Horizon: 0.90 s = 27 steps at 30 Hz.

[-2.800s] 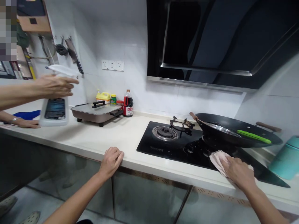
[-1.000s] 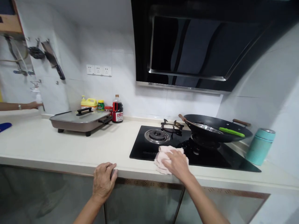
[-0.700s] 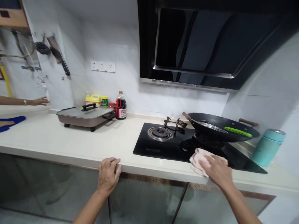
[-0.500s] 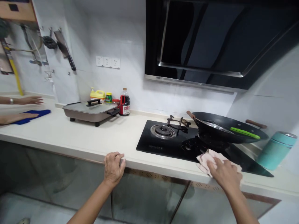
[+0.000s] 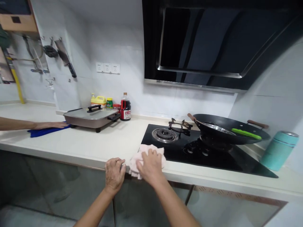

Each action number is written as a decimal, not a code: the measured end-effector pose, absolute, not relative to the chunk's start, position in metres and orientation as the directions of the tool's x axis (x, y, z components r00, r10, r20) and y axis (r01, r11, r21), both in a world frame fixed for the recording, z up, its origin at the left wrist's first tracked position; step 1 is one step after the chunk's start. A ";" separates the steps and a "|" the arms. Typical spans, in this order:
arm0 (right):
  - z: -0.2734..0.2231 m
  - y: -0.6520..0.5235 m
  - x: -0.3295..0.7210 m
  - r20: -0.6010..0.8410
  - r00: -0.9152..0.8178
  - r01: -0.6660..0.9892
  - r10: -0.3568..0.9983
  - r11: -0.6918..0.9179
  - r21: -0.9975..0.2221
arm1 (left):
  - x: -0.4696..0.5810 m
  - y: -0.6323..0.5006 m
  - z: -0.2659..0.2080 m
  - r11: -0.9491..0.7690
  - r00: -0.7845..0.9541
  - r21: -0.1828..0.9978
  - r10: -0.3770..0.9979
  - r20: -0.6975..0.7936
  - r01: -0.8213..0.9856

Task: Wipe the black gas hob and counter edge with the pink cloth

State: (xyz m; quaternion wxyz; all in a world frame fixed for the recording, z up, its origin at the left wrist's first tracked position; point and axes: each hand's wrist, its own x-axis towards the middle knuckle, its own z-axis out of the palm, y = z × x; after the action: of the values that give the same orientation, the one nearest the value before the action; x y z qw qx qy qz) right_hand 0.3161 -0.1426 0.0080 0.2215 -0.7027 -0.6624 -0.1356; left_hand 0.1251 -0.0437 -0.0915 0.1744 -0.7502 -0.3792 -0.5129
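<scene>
My right hand [image 5: 151, 165] presses a pale pink cloth [image 5: 136, 160] at the counter's front edge and the left front corner of the black gas stove [image 5: 174, 154]. Its fingers are bent over the cloth. Close by on the left, my left hand [image 5: 114, 173] is curled over the front edge of the white countertop [image 5: 94, 146], fingers closed on it. Part of its thumb side shows a small dark spot that I cannot make out. One stove ring [image 5: 165, 135] is bare of any pan support.
Another person's hand [image 5: 50, 125] lies on a blue cloth [image 5: 39, 131] beside a lidded electric pan [image 5: 92, 118]. Bottles, including a soy sauce bottle [image 5: 125, 107], stand behind. A wok [image 5: 227, 129] with a green-handled utensil [image 5: 246, 133], a teal flask [image 5: 280, 151], a loose pan support [image 5: 180, 126] and a range hood [image 5: 196, 47] are rightward.
My right hand has slid the pink cloth left along the stove's front edge, close to my left hand. My left hand stays put. The other person's blue cloth has moved right, against the pan.
</scene>
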 end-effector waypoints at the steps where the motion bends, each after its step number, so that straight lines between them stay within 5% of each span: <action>1: 0.006 -0.140 0.310 0.516 0.055 0.991 0.855 0.016 -0.132 | 0.124 -0.043 -0.091 -0.659 0.192 0.114 0.374 0.907 0.744; 6: -0.004 -0.149 0.329 0.547 -0.010 0.974 0.837 0.132 -0.185 | 0.116 -0.042 -0.088 -0.696 0.258 0.012 0.282 0.924 0.718; 10: -0.010 -0.178 0.388 0.534 0.067 0.979 0.843 0.049 -0.200 | 0.111 -0.042 -0.085 -0.699 0.283 -0.014 0.271 0.920 0.715; 19: -0.019 -0.281 0.585 0.437 0.444 0.885 0.782 -0.461 -0.074 | 0.111 -0.039 -0.081 -0.715 0.301 0.003 0.298 0.906 0.699; 23: 0.000 -0.295 0.653 0.323 0.741 0.638 0.589 -0.767 -0.067 | 0.114 -0.039 -0.082 -0.680 0.283 0.021 0.333 0.899 0.733; 27: 0.020 -0.270 0.689 0.217 0.869 0.481 0.445 -0.863 -0.158 | 0.119 -0.039 -0.084 -0.638 0.253 0.033 0.352 0.901 0.769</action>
State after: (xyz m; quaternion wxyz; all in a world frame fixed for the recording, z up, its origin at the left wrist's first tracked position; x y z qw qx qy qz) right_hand 0.6888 -0.2695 0.0204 0.1037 -0.9611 -0.2408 -0.0869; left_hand 0.1186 -0.0393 -0.0841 0.2138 -0.7620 -0.3680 -0.4881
